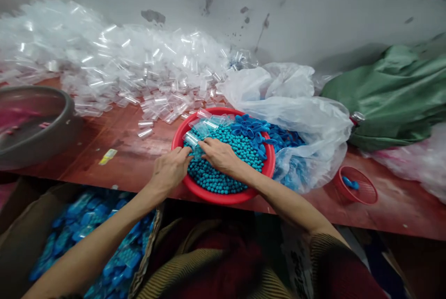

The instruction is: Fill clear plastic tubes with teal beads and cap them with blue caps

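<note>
A red basin (177,137) full of small turquoise beads (223,180) stands in front of me. Several clear plastic tubes (211,124) lie on the beads at its far side, and blue plastic caps (249,127) are heaped at the far right. My left hand (171,171) is at the basin's left rim, fingers pinched together. Over the beads, my right hand (219,154) has its fingers curled in close to the left fingertips. One clear tube (191,139) shows right at both sets of fingertips; what the fingers pinch is hidden.
Clear tubes (114,62) are piled along the wall. Right of the basin sits a plastic bag (313,117) with blue caps, then a small red basket (358,192) and a green sack (390,99). A grey tub (66,113) is left; below, a box (149,252) holds blue-capped pieces.
</note>
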Demonstrator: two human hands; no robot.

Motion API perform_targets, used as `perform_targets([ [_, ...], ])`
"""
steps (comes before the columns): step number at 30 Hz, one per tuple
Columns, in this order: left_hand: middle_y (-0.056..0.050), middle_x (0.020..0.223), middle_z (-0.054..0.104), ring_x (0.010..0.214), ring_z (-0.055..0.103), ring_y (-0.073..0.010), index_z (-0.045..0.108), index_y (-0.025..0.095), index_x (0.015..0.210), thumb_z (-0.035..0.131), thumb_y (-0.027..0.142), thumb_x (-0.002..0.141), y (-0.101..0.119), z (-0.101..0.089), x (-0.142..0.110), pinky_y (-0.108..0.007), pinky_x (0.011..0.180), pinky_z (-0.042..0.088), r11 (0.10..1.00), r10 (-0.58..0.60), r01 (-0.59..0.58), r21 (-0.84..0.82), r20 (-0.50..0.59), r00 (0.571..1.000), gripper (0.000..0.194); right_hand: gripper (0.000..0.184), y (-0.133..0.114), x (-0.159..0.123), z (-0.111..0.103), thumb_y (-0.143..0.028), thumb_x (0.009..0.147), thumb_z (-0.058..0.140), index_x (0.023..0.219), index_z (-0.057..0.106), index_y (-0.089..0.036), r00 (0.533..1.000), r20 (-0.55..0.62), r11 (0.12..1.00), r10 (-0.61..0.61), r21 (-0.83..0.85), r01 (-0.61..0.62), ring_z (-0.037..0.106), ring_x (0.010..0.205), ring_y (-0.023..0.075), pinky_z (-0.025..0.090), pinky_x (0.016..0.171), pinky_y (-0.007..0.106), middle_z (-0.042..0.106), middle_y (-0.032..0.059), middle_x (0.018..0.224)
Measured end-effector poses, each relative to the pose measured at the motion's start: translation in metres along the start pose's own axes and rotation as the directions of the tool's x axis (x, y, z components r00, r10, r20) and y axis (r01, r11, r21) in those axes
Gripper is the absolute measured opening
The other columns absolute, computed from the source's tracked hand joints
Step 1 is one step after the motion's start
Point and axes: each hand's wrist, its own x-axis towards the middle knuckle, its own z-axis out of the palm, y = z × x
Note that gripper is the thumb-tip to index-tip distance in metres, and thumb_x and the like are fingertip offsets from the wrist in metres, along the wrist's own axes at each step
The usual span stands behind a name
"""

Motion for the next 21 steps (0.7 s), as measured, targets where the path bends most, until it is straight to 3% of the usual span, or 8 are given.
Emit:
perform_targets([
  [4, -0.012, 0.1, 0.067, 0.086, 0.064, -0.0266, 0.058, 0.016, 0.114, 0.043, 0.033, 0.088, 0.006, 0.001, 0.01, -0.032, 0.067, 0.043, 0.996, -0.029, 0.027, -0.087, -0.021, 0.999, 0.035, 0.016, 0.003, 0.013, 0.005, -0.021, 0.089, 0.048, 0.101, 0.057, -0.016, 0.998, 0.051, 0.996, 0.022, 0.091, -0.026, 0.061, 0.088, 0.0204, 0.052, 0.071, 0.031, 0.061, 0.0102, 0.1],
  [7, -0.011, 0.093, 0.067, 0.084, 0.063, -0.0255, 0.052, 0.013, 0.119, 0.048, 0.039, 0.084, 0.012, 0.005, 0.017, -0.034, 0.072, 0.045, 0.922, -0.072, 0.068, -0.38, 0.003, 0.997, 0.044, 0.012, 0.007, 0.003, 0.008, -0.021, 0.087, 0.052, 0.098, 0.055, -0.016, 0.986, 0.023, 0.867, 0.166, 0.472, -0.157, 0.063, 0.078, 0.0162, 0.053, 0.066, 0.028, 0.064, 0.0051, 0.09],
  [10, -0.008, 0.09, 0.066, 0.073, 0.063, -0.0203, 0.052, 0.013, 0.112, 0.048, 0.043, 0.081, 0.025, 0.017, 0.026, -0.032, 0.064, 0.048, 0.627, -0.077, 0.168, -0.761, 0.154, 0.985, 0.043, 0.015, 0.006, -0.016, 0.008, -0.024, 0.091, 0.043, 0.1, 0.053, -0.016, 0.961, 0.092, 0.603, 0.262, 0.761, -0.237, 0.063, 0.062, 0.0129, 0.052, 0.055, 0.025, 0.064, -0.0006, 0.076],
  [12, -0.008, 0.09, 0.065, 0.067, 0.062, -0.0185, 0.051, 0.015, 0.104, 0.045, 0.042, 0.081, 0.034, 0.025, 0.03, -0.03, 0.058, 0.048, 0.439, -0.046, 0.233, -0.867, 0.238, 0.97, 0.037, 0.017, 0.009, -0.029, 0.003, -0.024, 0.091, 0.042, 0.098, 0.056, -0.017, 0.966, 0.065, 0.651, 0.249, 0.728, -0.216, 0.064, 0.069, 0.0136, 0.052, 0.061, 0.026, 0.066, 0.0001, 0.079],
  [14, -0.007, 0.087, 0.065, 0.068, 0.063, -0.02, 0.051, 0.016, 0.1, 0.045, 0.037, 0.08, 0.039, 0.029, 0.034, -0.03, 0.058, 0.048, 0.502, -0.019, 0.217, -0.837, 0.24, 0.971, 0.03, 0.017, 0.019, -0.036, -0.009, -0.023, 0.091, 0.044, 0.096, 0.06, -0.018, 0.966, -0.002, 0.83, 0.258, 0.513, -0.221, 0.064, 0.083, 0.0159, 0.051, 0.074, 0.028, 0.067, 0.0029, 0.088],
  [16, -0.008, 0.082, 0.065, 0.075, 0.064, -0.024, 0.052, 0.016, 0.099, 0.047, 0.032, 0.08, 0.042, 0.028, 0.037, -0.034, 0.066, 0.047, 0.732, 0.006, 0.138, -0.667, 0.209, 0.978, 0.025, 0.021, 0.036, -0.036, -0.022, -0.02, 0.091, 0.043, 0.098, 0.062, -0.02, 0.948, -0.051, 0.931, 0.315, 0.209, -0.298, 0.061, 0.093, 0.0184, 0.048, 0.079, 0.029, 0.066, 0.0062, 0.099],
  [18, -0.011, 0.082, 0.066, 0.083, 0.064, -0.0282, 0.053, 0.016, 0.098, 0.049, 0.028, 0.08, 0.047, 0.026, 0.043, -0.038, 0.074, 0.046, 0.894, 0.027, 0.075, -0.442, 0.22, 0.975, 0.022, 0.026, 0.054, -0.028, -0.033, -0.015, 0.091, 0.038, 0.103, 0.061, -0.019, 0.924, -0.074, 0.924, 0.375, -0.041, -0.379, 0.058, 0.095, 0.021, 0.047, 0.074, 0.03, 0.063, 0.0102, 0.105],
  [21, -0.015, 0.084, 0.066, 0.092, 0.061, -0.0332, 0.055, 0.016, 0.086, 0.054, 0.023, 0.076, 0.061, 0.028, 0.058, -0.043, 0.081, 0.042, 0.92, 0.032, 0.087, -0.382, 0.294, 0.955, 0.012, 0.029, 0.073, -0.012, -0.035, -0.013, 0.091, 0.035, 0.101, 0.062, -0.015, 0.929, 0.005, 0.902, 0.369, -0.241, -0.357, 0.055, 0.096, 0.0249, 0.046, 0.069, 0.031, 0.059, 0.0147, 0.106],
])
